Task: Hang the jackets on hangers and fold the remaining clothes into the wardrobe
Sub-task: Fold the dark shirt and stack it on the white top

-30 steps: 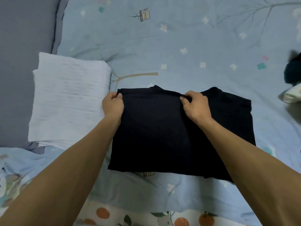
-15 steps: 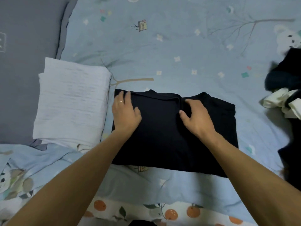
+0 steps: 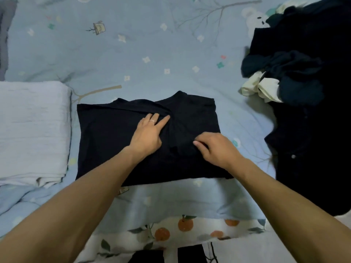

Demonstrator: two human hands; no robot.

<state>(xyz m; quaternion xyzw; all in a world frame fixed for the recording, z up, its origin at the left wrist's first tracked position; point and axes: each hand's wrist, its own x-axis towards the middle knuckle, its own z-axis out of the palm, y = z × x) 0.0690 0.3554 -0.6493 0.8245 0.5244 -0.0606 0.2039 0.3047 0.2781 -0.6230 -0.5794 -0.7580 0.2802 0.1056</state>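
We see the folded black garment [image 3: 117, 141] lying flat on the blue printed bedspread [image 3: 152, 59], centre of the frame. The left hand [image 3: 148, 133] lies flat on it, fingers straight, pressing the cloth near its middle. The right hand [image 3: 216, 147], just right of it, has its fingers curled and pinches the fabric. At the left edge sits a folded white cloth [image 3: 32, 130], just beside the garment. Along the right side of the frame a heap of dark clothes [image 3: 307, 92] waits, well apart.
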